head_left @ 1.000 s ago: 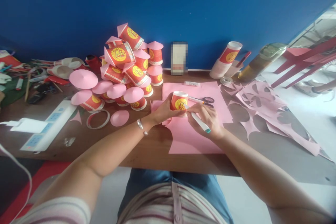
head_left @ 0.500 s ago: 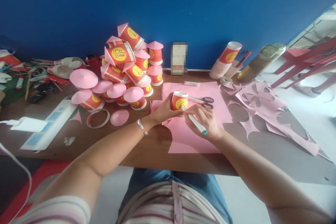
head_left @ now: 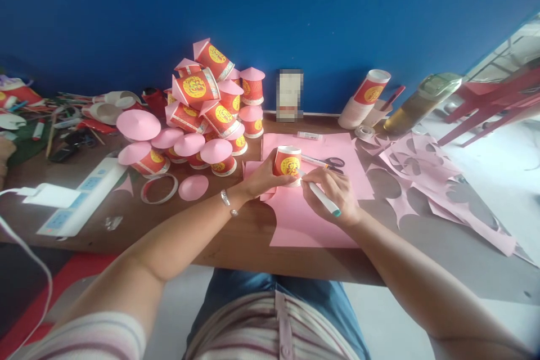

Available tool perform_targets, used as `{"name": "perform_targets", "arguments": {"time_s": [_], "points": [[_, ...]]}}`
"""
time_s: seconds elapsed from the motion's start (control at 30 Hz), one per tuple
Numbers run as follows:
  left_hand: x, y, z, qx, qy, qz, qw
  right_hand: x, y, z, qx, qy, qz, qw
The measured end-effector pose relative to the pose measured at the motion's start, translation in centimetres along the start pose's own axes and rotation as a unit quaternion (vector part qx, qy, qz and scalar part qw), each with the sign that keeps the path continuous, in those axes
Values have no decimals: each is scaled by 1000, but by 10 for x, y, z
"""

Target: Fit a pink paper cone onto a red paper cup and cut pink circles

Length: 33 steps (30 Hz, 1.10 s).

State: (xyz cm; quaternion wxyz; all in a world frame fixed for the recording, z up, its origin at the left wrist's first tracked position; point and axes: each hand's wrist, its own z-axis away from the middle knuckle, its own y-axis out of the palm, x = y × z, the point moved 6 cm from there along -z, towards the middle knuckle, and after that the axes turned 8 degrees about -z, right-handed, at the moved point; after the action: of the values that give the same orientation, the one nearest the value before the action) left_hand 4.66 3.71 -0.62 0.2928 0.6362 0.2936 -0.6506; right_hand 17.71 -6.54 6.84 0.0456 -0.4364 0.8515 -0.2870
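A red paper cup [head_left: 287,162] with a yellow round print stands upright in my left hand [head_left: 265,174], whose fingers wrap its left side. My right hand [head_left: 335,194] pinches a white marker pen [head_left: 323,198] with a green end, its tip at the right part of the cup's print. Under both hands lie pink paper sheets [head_left: 312,230]. Just behind the right hand are scissors [head_left: 335,163], partly hidden, and a slim pen [head_left: 310,160]. A small white tube [head_left: 310,135] rests on the paper's far edge.
On the left, red cups with pink cone tops [head_left: 194,87] are piled up. Nearer are a tape roll [head_left: 159,189], a pink disc [head_left: 193,187] and a power strip [head_left: 84,197]. To the right lie pink paper scraps [head_left: 439,180], stacked cups [head_left: 353,112] and a bottle [head_left: 422,102].
The marker tip has shifted from the print's middle to the cup's right side, and my right hand has moved slightly right. The whole view has shifted a little.
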Motion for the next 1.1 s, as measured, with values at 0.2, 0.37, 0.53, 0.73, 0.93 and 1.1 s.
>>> {"name": "perform_targets", "arguments": {"time_s": [0.2,0.37,0.53,0.73,0.93,1.1], "points": [[0,0,0,-2,-11,0,1000,-1,2,2,-2,-4,-10,1000],[0,0,0,3,-4,-13,1000,-1,3,2,10,-4,-14,1000],[0,0,-1,17,-7,-37,999,1,3,0,11,-14,-14,1000],[1,1,-2,26,5,-37,999,2,3,-1,23,-15,-12,1000],[2,0,-2,24,9,-54,998,2,3,-1,24,-13,-13,1000],[3,-1,-1,25,-9,-74,997,2,5,0,33,-11,-11,999]]}}
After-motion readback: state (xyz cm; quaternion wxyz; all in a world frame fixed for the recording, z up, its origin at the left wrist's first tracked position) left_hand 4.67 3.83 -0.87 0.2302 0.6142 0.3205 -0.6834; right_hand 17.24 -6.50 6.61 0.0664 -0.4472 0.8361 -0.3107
